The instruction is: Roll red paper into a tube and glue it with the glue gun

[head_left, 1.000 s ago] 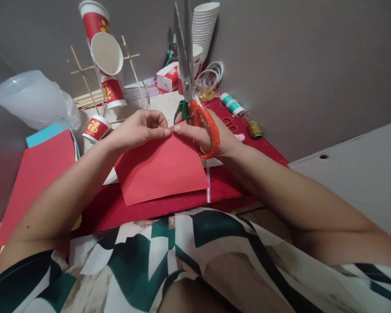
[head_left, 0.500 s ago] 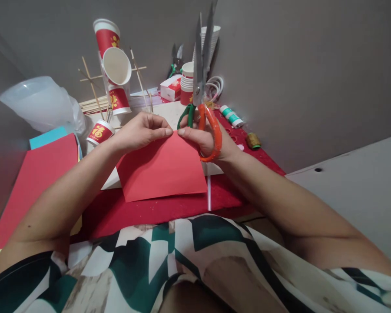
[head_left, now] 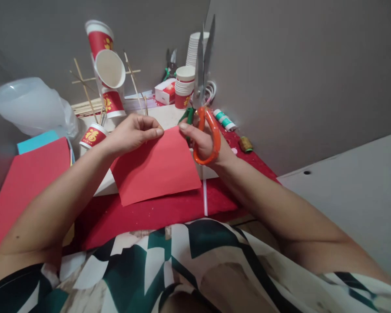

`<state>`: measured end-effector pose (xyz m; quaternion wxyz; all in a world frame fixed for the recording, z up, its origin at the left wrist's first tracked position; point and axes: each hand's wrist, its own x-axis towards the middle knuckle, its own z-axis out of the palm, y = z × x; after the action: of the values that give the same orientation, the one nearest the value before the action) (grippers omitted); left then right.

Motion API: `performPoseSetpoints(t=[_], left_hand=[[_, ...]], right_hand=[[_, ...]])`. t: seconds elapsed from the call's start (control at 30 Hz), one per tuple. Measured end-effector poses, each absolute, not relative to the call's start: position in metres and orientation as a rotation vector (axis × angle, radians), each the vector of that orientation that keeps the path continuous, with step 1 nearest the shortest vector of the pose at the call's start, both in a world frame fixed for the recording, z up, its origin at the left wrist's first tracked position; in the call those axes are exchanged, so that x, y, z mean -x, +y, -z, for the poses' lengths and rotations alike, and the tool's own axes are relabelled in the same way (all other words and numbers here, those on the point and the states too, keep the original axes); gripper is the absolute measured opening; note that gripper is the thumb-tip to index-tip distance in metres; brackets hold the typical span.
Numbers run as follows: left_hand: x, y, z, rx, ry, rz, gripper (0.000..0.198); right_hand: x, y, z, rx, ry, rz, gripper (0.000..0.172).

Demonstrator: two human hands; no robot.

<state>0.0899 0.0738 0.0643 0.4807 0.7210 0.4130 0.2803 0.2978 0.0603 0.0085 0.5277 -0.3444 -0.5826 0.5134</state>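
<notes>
Red paper sheet (head_left: 154,167): mid-table, far edge lifted | left hand (head_left: 130,132): pinched on edge at 11 o'clock | right hand (head_left: 203,141): apparently pinching 1 o'clock corner, scissors (head_left: 202,93) looped on fingers, blades toward 12 | handling, judged: light, floppy, creases easily; grip edges.

Green loop of the scissors (head_left: 199,91) half behind the right hand (head_left: 206,141); far-left red sheet (head_left: 26,174) partly past the left edge.
</notes>
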Motion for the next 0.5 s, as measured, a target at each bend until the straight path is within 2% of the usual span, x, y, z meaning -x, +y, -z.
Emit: performPoseSetpoints(t=[0.27, 0.5], left_hand=[[-0.080, 0.081, -0.052, -1.574, 0.982, -0.723, 0.038], [-0.081, 0.081, -0.050, -1.541, 0.947, -0.676, 0.035]], right_hand=[[-0.293, 0.058, -0.010, 0.813, -1.292, -1.282, 0.026], [-0.298, 0.064, -0.005, 0.856, -1.285, -1.295, 0.036]])
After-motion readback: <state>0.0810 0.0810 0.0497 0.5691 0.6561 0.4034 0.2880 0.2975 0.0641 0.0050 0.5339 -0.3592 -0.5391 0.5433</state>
